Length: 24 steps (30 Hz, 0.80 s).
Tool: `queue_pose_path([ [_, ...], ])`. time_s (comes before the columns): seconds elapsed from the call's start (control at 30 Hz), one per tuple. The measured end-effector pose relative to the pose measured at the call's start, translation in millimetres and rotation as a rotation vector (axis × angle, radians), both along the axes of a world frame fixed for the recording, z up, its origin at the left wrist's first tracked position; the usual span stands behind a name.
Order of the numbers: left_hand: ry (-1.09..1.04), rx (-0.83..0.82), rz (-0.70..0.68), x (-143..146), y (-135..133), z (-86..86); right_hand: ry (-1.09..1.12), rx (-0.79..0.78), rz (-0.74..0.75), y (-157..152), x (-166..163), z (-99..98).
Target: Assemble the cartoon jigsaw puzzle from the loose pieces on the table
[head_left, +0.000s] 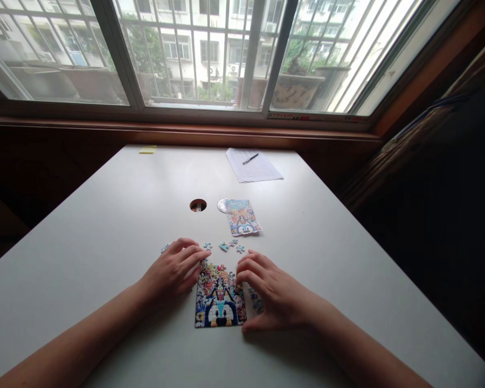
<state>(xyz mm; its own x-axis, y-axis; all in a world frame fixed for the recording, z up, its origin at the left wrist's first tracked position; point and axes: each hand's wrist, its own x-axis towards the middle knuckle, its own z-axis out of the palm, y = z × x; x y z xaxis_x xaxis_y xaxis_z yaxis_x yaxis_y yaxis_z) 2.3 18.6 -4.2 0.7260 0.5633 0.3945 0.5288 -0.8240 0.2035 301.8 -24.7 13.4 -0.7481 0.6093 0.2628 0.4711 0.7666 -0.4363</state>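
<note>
A partly assembled jigsaw puzzle [221, 302] lies on the white table, showing a blue cartoon dog's face below a crowd of small figures. Its upper edge is uneven. My left hand [178, 267] is at the puzzle's upper left edge, fingers extended and thumb apart from them. My right hand [272, 288] rests along the right edge, thumb by the lower corner and fingers spread higher up. Loose puzzle pieces [223, 246] lie just beyond the puzzle. More pieces [255, 300] show partly under my right hand, and others [165, 248] peek out behind my left.
A torn-edged picture sheet [243, 217] with the same design overlaps a round silvery cover [222, 206]. Left of it is a round hole [198, 205] in the table [105, 226]. Farther back are papers [253, 168], a pen [250, 158] and yellow strips [147, 150], below a barred window.
</note>
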Motion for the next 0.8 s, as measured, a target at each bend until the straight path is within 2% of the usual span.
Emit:
queue_pose_path([
  [0.27, -0.058, -0.071, 0.055, -3, 1, -0.1, 0.021, 0.003, -0.043, 2, -1, -6.2],
  [0.8, -0.179, -0.301, 0.071, -3, 5, 1.3, 0.087, -0.04, -0.082, 4, -5, -13.4],
])
